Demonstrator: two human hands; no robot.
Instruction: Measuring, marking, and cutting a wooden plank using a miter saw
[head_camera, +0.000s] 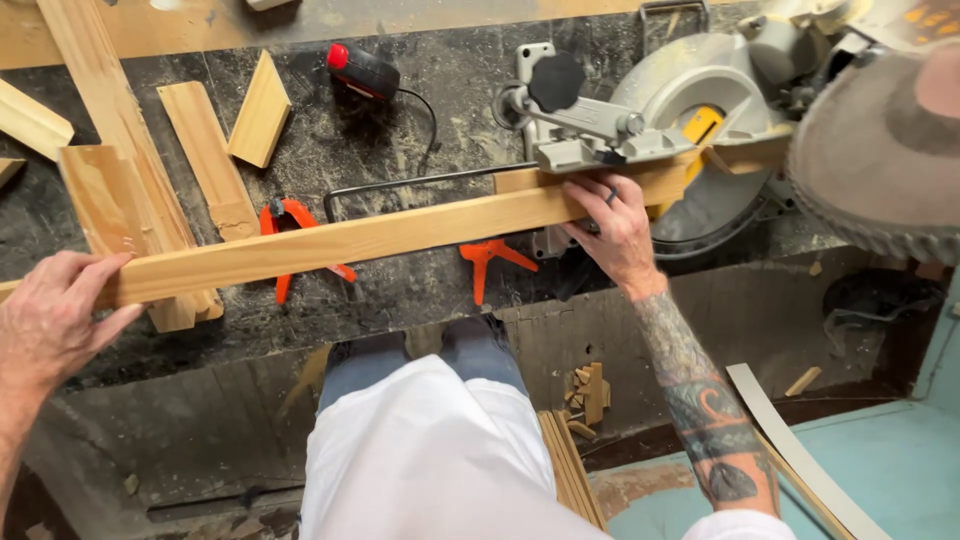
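A long pale wooden board (380, 235) lies across the dark workbench (400, 300), its right end resting on the base of a grey miter saw (690, 120). My left hand (55, 315) grips the board's left end, fingers over its top edge. My right hand (615, 225), with a dark ring, presses flat on the board next to the saw's fence and clamp knob (555, 80). The yellow blade guard (700, 125) sits just right of that hand.
Several wood offcuts (210, 155) lie at the bench's back left. Two orange spring clamps (290, 225) (490, 260) sit under the board. A red-and-black tool (362, 70) with a cord rests behind. Scrap pieces (588, 392) lie on the floor below.
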